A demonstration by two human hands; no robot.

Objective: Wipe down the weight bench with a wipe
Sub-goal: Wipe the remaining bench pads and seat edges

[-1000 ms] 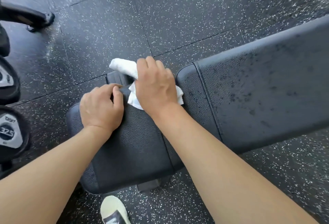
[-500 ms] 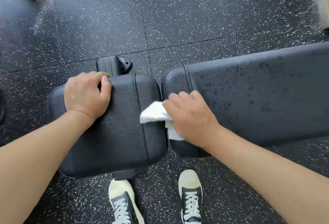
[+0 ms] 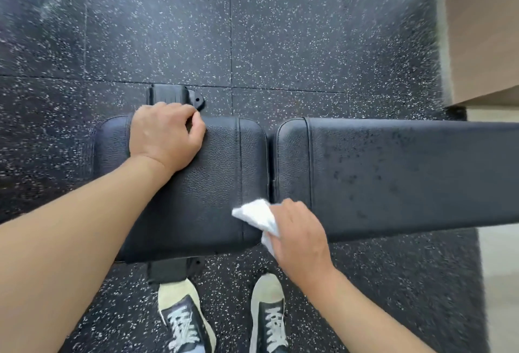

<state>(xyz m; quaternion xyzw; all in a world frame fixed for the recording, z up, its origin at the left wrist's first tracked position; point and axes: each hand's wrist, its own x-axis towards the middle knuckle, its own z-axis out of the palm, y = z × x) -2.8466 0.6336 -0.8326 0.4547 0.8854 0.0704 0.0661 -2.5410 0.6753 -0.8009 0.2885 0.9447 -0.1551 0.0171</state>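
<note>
A black padded weight bench lies across the view, with a short seat pad [image 3: 202, 198] at the left and a long back pad [image 3: 407, 173] at the right, speckled with wet spots. My right hand [image 3: 300, 237] holds a crumpled white wipe [image 3: 257, 215] at the near edge, over the gap between the two pads. My left hand [image 3: 165, 133] rests on the far left part of the seat pad, its fingers curled over the far edge.
Black speckled rubber floor tiles [image 3: 280, 44] surround the bench. A black bench foot [image 3: 171, 94] sticks out beyond the seat pad. My two shoes [image 3: 224, 321] stand right below the bench. A wooden box or platform [image 3: 483, 30] sits at the far right.
My right hand has drawn the wipe from the far edge of the seat pad towards me, down to the near edge at the gap. My left hand stays on the seat pad.
</note>
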